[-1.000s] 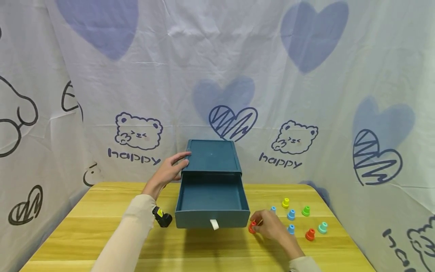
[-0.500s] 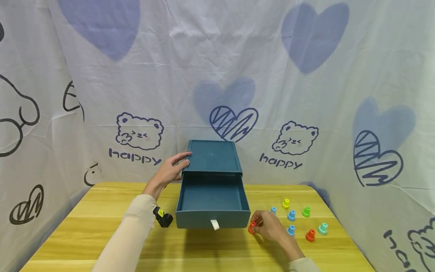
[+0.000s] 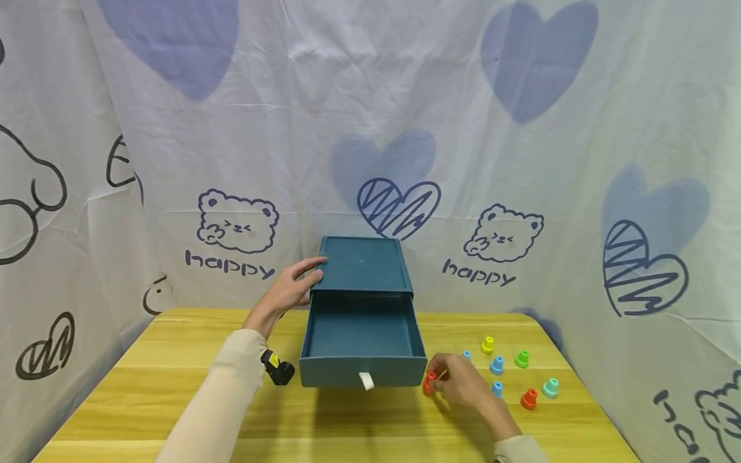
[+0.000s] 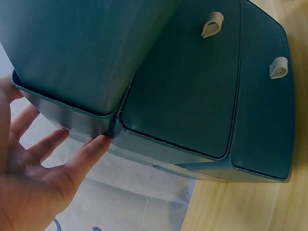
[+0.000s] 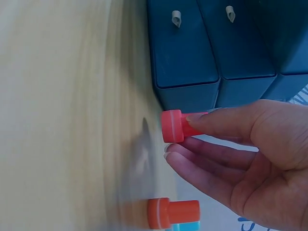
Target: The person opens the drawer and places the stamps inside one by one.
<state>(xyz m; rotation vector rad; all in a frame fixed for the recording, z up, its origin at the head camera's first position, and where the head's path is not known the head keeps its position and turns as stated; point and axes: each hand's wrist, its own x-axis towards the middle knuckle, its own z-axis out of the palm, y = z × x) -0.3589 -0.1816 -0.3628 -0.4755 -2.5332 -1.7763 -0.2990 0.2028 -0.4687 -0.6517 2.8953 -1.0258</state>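
Note:
A dark teal drawer cabinet (image 3: 365, 263) stands at the middle of the table, its top drawer (image 3: 361, 373) pulled out and bare inside. My left hand (image 3: 285, 290) rests against the cabinet's upper left side, fingers extended; in the left wrist view the fingertips (image 4: 101, 140) touch its side wall. Beside the drawer's front right corner, my right hand (image 3: 460, 381) pinches a small red toy stamp (image 3: 429, 383) between thumb and fingers. In the right wrist view that red stamp (image 5: 173, 126) lies near the cabinet's lower drawers, its wide base pointing away from the palm.
Several more stamps stand on the table at the right: yellow (image 3: 487, 345), green (image 3: 522, 359), blue (image 3: 496, 365), red (image 3: 529, 399) and mint (image 3: 550, 387). Two lower drawers with loop pulls (image 4: 278, 68) are shut. A patterned cloth (image 3: 359, 96) hangs behind the table.
My right hand has risen slightly with the red stamp in its pinch. The left hand and the open drawer have stayed put.

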